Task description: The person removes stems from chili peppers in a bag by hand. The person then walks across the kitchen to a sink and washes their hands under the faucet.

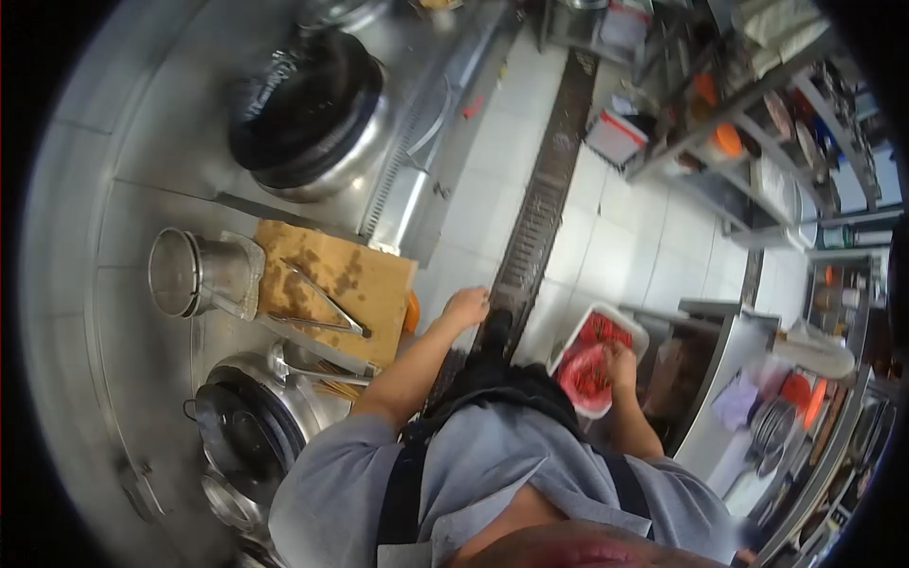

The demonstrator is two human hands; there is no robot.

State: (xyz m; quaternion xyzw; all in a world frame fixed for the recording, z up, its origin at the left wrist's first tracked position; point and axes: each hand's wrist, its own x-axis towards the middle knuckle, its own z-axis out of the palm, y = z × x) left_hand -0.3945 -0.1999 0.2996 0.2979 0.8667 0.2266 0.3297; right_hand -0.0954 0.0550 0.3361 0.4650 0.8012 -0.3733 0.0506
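Observation:
My right hand (620, 364) reaches down into a white plastic tub (637, 338) on the right. Inside are red pieces that look like chillies (597, 329), partly covered by a clear, pinkish plastic bag (579, 364). The fingers of that hand are closed at the bag's edge; what they hold is too small to make out. My left hand (467, 306) hangs over the floor with its fingers curled in, and nothing shows in it. Nearest to it on the left is a wooden board (383, 284) with metal tongs (327, 301) lying across it.
A big black wok (303, 104) sits at the back left, another dark wok (232, 431) at the front left. Strainers (175, 270) stand beside the board. A drain grate (538, 208) crosses the tiled floor. Metal shelves (739, 133) and a steel counter (720, 379) line the right.

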